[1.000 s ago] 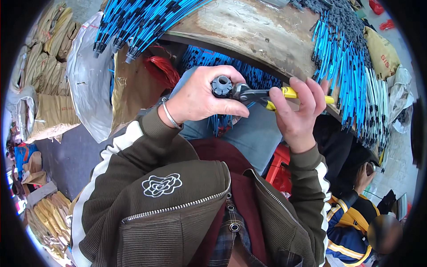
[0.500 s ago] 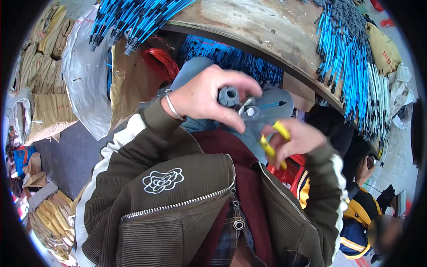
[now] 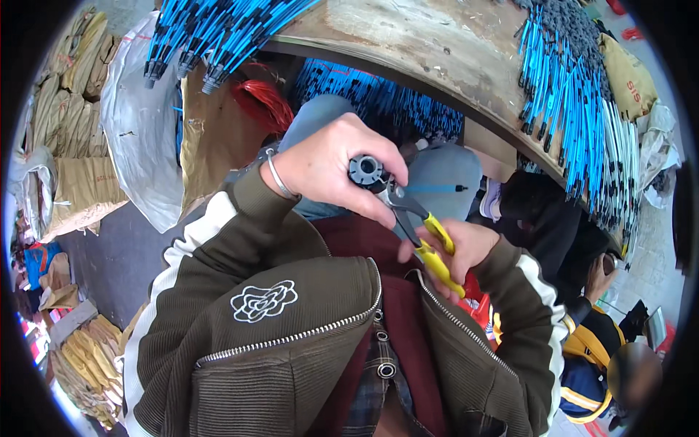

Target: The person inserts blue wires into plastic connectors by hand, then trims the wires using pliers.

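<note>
My left hand (image 3: 336,164) is closed around a dark grey, round, notched part (image 3: 365,170) with a hole through its middle. In my right hand (image 3: 466,249) are pliers (image 3: 434,255) with yellow handles, which stand somewhat apart. The metal head of the pliers lies right beside the round part, close to my left fingertips. Whether the jaws bite on anything is hidden. A thin blue rod with a black tip (image 3: 460,188) points right across my jean-covered thigh (image 3: 444,166), just past the pliers; its other end is hidden.
A worn wooden table (image 3: 408,33) curves across the top. Blue rods with black ends (image 3: 218,36) lie in bundles at its left, more (image 3: 564,95) at its right beside white ones (image 3: 619,160). A pale plastic sack (image 3: 138,124) stands left. Another person's hand (image 3: 601,277) shows at right.
The pliers have swung in leftward, so their head now meets the round part in my left hand. My left hand has shifted slightly, tilting the part a little.
</note>
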### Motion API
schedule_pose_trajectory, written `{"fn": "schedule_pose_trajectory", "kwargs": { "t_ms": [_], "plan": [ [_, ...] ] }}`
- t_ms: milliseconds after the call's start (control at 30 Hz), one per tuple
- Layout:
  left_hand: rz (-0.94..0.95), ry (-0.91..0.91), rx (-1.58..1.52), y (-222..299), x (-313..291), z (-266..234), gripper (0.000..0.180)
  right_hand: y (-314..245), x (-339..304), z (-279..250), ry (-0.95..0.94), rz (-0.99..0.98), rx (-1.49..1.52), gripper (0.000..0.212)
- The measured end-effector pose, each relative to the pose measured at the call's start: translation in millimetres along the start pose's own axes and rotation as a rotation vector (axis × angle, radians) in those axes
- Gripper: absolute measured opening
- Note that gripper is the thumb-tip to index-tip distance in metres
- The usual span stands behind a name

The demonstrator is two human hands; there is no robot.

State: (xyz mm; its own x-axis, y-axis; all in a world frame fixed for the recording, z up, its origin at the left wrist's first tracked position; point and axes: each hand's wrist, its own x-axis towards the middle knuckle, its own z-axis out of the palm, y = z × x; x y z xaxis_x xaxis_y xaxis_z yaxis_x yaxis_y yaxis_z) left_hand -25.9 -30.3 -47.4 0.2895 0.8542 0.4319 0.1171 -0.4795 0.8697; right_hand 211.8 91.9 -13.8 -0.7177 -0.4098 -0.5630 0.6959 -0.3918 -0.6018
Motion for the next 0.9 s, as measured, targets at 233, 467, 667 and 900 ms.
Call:
{"fn": "schedule_pose_trajectory", "kwargs": {
  "t_ms": [233, 467, 667, 900],
  "plan": [
    [-0.13, 0.227, 0.105, 0, -1, 4, 0.037, -13, -4, 15, 0.867, -0.701, -1.522, 0.061],
    [-0.028, 0.042, 0.036, -1, 6, 4, 0.034, 35, 16, -17, -0.351, 0.04, 0.25, 0.071],
    [-0.17, 0.26, 0.117, 3, 4, 10, 0.03, 1, -7, 2, 0.413, -0.352, -0.592, 0.073],
    [-0.168, 0.235, 0.063, 2, 1, 12, 0.028, -1, -13, 19, 0.628, -0.406, -1.158, 0.065]
  ]
}}
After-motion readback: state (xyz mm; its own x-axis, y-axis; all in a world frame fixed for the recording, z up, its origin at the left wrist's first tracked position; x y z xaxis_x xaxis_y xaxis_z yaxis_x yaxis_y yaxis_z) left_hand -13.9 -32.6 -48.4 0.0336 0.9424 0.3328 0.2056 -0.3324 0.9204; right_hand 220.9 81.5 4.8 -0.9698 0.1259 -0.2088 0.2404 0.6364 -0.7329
